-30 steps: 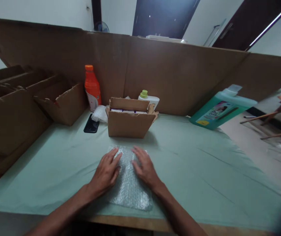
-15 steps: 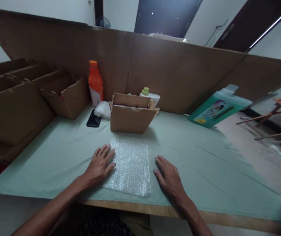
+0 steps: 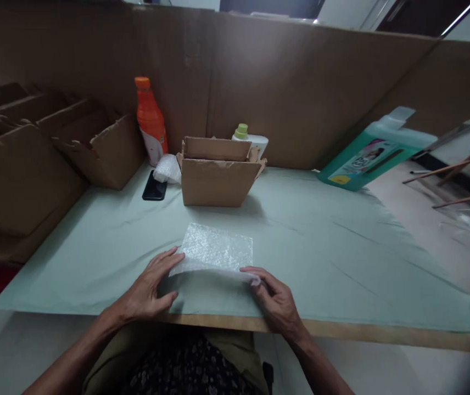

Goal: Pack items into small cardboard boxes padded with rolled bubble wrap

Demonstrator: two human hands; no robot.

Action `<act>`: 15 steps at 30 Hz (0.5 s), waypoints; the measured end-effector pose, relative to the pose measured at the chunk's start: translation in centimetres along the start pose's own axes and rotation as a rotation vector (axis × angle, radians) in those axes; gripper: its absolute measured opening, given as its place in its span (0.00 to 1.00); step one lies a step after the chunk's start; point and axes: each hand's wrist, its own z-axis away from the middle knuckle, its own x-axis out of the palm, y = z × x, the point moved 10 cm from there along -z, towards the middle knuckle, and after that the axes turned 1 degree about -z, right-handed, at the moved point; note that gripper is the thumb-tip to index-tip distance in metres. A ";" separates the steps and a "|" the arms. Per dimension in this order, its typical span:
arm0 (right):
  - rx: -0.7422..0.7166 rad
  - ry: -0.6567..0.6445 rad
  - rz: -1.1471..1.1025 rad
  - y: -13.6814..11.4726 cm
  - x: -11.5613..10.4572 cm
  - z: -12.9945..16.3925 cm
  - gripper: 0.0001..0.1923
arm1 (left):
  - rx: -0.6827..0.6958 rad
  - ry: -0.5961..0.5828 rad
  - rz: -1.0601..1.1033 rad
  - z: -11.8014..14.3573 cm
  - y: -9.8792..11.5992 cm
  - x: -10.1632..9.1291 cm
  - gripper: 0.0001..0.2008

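A sheet of clear bubble wrap [image 3: 217,247] lies on the pale green cloth, its near edge lifted and curling at the right corner. My right hand [image 3: 274,299] pinches that raised corner between thumb and fingers. At the left edge of the sheet, my left hand [image 3: 150,288] has its fingertips against the wrap, with the thumb spread well away from the fingers. Just beyond the sheet stands an open cardboard box [image 3: 216,182].
Behind the box is a white bottle with a green cap [image 3: 255,141]. An orange bottle [image 3: 151,120], a phone [image 3: 155,186] and crumpled bubble wrap [image 3: 168,169] sit to its left. Cardboard bins [image 3: 107,148] line the left; a green liquid jug [image 3: 367,159] stands right.
Both hands have shifted from lying flat beside the bubble wrap to its near edge. That edge has come up off the cloth, and my right hand has taken hold of its corner.
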 end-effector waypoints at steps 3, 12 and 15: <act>0.188 0.063 -0.107 2.0 -0.8 0.7 0.19 | -0.141 0.127 0.069 -1.0 -0.8 -0.5 0.14; 0.271 0.194 -0.174 3.6 -0.8 0.3 0.23 | -0.364 0.212 0.110 -3.1 -1.6 0.1 0.14; 0.240 0.256 -0.137 3.7 -1.4 -1.2 0.22 | -0.383 0.240 0.071 -3.8 -1.9 0.0 0.13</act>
